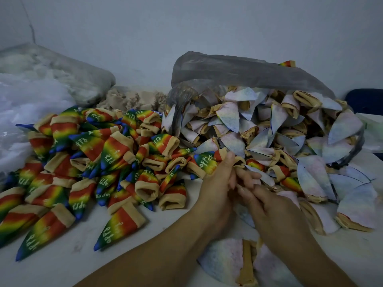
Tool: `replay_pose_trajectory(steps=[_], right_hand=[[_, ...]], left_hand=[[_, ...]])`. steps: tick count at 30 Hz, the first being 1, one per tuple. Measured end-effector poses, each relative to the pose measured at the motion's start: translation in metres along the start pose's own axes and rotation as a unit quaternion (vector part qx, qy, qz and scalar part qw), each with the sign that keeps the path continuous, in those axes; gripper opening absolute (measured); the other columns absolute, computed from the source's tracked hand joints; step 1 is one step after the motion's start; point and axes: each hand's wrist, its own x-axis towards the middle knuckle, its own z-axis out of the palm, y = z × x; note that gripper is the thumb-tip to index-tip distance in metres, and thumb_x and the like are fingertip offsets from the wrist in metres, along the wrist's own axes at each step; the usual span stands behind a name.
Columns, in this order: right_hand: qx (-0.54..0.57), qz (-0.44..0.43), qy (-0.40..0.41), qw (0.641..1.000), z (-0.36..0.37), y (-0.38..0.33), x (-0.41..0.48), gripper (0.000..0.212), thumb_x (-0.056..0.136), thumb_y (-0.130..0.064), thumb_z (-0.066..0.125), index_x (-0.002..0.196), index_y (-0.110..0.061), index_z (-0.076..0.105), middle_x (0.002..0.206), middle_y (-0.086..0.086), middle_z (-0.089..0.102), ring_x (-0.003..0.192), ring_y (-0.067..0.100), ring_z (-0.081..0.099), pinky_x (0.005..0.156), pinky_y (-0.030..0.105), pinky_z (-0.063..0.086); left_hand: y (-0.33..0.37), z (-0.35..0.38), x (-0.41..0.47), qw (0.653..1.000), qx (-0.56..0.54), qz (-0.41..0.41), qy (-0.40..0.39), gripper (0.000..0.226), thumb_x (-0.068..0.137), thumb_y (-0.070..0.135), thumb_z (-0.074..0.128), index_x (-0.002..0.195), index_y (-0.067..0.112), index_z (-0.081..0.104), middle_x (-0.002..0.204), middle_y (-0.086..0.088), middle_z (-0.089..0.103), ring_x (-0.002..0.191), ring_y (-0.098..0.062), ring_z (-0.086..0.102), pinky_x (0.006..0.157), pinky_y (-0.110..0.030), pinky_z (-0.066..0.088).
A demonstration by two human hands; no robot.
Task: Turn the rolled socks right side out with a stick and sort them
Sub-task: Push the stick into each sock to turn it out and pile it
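Over the white bench (68,264), the left hand (215,183) and right hand (269,206) meet, both curled around one pale, inside-out cone-shaped sock (264,177). Its pointed toe juts out rightward past the right fingers. The heap of turned rainbow-striped socks (93,162) lies nearer the left hand. The pale unturned socks (269,125) spilling from the grey plastic bag (238,69) lie nearer the right. No stick shows.

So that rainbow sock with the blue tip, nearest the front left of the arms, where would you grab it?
Probably the thick tan cuff at the wide end of the rainbow cone-shaped sock, coming from the right over the bare white table. Its blue tip tapers thin toward the lower left, and other socks crowd its upper side.
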Motion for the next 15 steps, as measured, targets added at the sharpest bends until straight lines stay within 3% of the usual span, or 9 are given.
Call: replay_pose_trajectory(steps=[2,5,8,11,15], right_hand=[[-0.042,-0.022,0.024,0.999,-0.007,0.005,0.002,0.032,0.096,-0.038,0.044,0.081,-0.028,0.070,0.043,-0.021,0.032,0.043,-0.011,0.040,0.041,0.004,0.024],[-0.004,-0.022,-0.046,0.999,-0.016,0.017,0.005,0.043,0.087,-0.055,0.031,0.091,-0.034,0.068,0.063,-0.018,0.056,0.063,-0.004,0.055,0.056,0.014,0.039],[-0.033,-0.044,-0.066,0.996,-0.022,0.032,0.008,0.030,0.088,-0.052,0.035,0.098,-0.040,0.060,0.082,-0.017,0.058,0.078,0.008,0.056,0.064,0.022,0.042],[-0.070,-0.067,-0.029,0.995,-0.030,0.043,0.011,0.041,0.097,-0.050,0.033,0.090,-0.026,0.066,0.075,-0.009,0.059,0.069,0.018,0.057,0.060,0.039,0.047],[-0.125,-0.090,0.019,0.988,-0.040,0.047,0.015,0.040,0.090,-0.044,0.036,0.086,-0.020,0.069,0.071,-0.004,0.061,0.065,0.023,0.051,0.061,0.041,0.044]], left_hand=[[-0.001,-0.001,0.001,1.000,0.001,-0.014,-0.011,0.051,0.091,0.045,0.054,0.053,0.012,0.044,0.070,-0.010,0.063,0.098,-0.022,0.069,0.085,-0.029,0.055],[0.001,-0.003,0.002,0.999,-0.009,-0.043,-0.010,0.048,0.097,0.042,0.048,0.060,0.013,0.053,0.075,-0.009,0.066,0.098,-0.022,0.068,0.088,-0.033,0.053],[0.010,-0.008,0.006,0.998,-0.042,-0.047,0.017,0.052,0.104,0.041,0.038,0.063,0.012,0.055,0.072,-0.008,0.067,0.095,-0.022,0.068,0.091,-0.037,0.049],[0.015,-0.011,0.009,0.997,-0.062,-0.041,0.031,0.051,0.104,0.037,0.040,0.065,0.011,0.061,0.075,-0.010,0.070,0.101,-0.023,0.067,0.099,-0.038,0.045],[0.016,-0.011,0.007,0.996,-0.065,-0.060,-0.019,0.039,0.098,0.023,0.048,0.067,0.015,0.070,0.088,-0.006,0.073,0.101,-0.019,0.069,0.093,-0.032,0.051]])
